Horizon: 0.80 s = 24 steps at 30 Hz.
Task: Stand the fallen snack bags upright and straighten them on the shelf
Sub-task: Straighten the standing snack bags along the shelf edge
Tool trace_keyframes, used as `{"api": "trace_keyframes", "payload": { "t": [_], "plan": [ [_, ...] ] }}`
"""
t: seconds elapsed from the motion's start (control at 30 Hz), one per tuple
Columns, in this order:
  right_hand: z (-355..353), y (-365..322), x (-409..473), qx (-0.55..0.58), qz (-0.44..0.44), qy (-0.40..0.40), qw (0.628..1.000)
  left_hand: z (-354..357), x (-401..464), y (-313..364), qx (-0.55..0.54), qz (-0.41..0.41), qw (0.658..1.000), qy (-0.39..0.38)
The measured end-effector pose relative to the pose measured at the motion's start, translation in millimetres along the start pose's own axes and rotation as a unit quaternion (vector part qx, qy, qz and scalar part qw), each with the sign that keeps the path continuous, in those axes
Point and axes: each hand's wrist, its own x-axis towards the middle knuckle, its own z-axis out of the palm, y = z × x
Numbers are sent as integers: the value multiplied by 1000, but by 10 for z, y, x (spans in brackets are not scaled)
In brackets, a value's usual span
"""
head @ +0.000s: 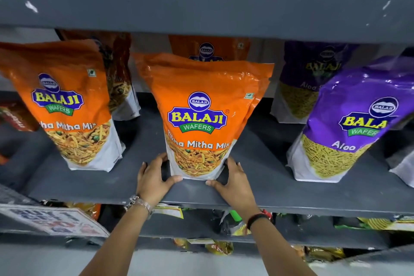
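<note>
Two hands are bracketing the base of the middle orange bag [198, 116]: we are pressing our left hand [154, 178] against its lower left corner and our right hand [231, 182] against its lower right corner, thumbs lying along the bottom front edge and fingers curling round the sides, so each grip is closing on the bag. It is standing upright on the grey shelf [257, 188], near the front edge and facing us. A metal watch [137, 204] is sitting on our left wrist and a dark band [257, 218] on our right. To the left, well apart, another orange bag [67, 105] is standing upright, leaning slightly. To the right, a purple bag [349, 123] is standing, tilting rightward. More orange and purple bags are standing behind these, toward the back of the shelf.
</note>
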Motion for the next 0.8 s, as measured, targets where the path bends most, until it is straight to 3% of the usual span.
{"api": "trace_keyframes", "payload": {
  "t": [0.5,0.6,0.7,0.8],
  "plan": [
    [1,-49,1,-21,27,4,999,12,36,-4,41,-7,999,-12],
    [-13,-44,-63,44,41,25,998,-7,9,23,4,0,1000,-10],
    [2,-50,-325,116,36,127,985,-126,-128,45,-98,3,992,76],
    [193,-163,-499,84,-74,58,992,-339,-342,-154,-77,1,969,236]
  ]
}}
